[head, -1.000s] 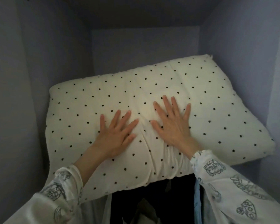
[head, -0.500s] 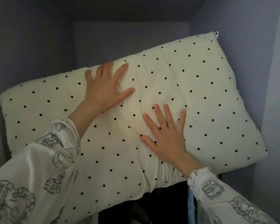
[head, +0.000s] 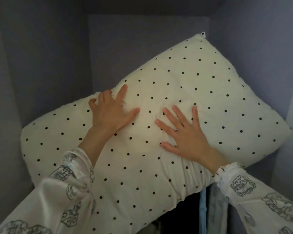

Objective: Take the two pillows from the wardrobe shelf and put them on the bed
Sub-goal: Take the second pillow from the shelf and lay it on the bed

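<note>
Left hand: fingers curled over far long edge of pillow, gripping it, thumb spread flat on fabric. Right hand: fingers straight, splayed, pressing flat on pillow top, gripping nothing. Cream pillow with black dots lies tilted in wardrobe compartment, right corner raised against right wall, near edge overhanging hanging clothes. Printed white sleeves cover both forearms.

Cream pillow with black polka dots; white sleeves with grey printed motifs; blue-grey wardrobe walls.
</note>
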### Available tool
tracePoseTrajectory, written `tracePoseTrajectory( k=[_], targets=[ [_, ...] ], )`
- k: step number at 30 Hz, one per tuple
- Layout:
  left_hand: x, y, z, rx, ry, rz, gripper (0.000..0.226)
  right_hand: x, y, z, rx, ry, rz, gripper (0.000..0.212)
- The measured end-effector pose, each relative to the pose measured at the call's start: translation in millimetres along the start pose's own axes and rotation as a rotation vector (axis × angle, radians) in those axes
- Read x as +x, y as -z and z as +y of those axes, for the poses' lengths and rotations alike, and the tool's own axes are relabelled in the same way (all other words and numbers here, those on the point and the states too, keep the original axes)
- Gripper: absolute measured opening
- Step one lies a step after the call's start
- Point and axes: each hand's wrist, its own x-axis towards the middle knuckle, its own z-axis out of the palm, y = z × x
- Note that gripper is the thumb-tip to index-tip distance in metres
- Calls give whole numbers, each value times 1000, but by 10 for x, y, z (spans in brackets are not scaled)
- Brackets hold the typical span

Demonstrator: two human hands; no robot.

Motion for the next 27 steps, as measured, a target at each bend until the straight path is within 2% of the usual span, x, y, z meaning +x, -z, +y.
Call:
tracePoseTrajectory(
  k=[5, 10, 13, 16, 19, 23, 24, 27],
  targets=[
    [-372, -71, -145, -19, 91, -45, 88, 97, 121, 162, -56, 180, -56, 68],
    [-947, -130, -203, -137, 273, -99, 89, 274, 234, 300, -169, 395, -23, 63],
    [-1201, -159, -143, -197, 352, -161, 86, 210, 184, 274, -224, 376, 24, 60],
    [-1240, -105, -97, -228, 389, -189, 82, 5, 60, 179, -232, 224, 77, 64],
    [-1154, -33, -72, -230, 334, -93, 86, -149, -59, 74, -196, 89, 120, 75],
    [-835, -52, 146, -76, -34, 3, 92, -228, -143, 31, -192, 77, 149, 91],
    [-754, -81, 197, -38, -80, -17, 92, -234, -144, 33, -192, 82, 158, 91],
    [-626, -217, 208, -34, -47, -75, 94, -249, -101, 33, -173, 22, 198, 76]
  ],
)
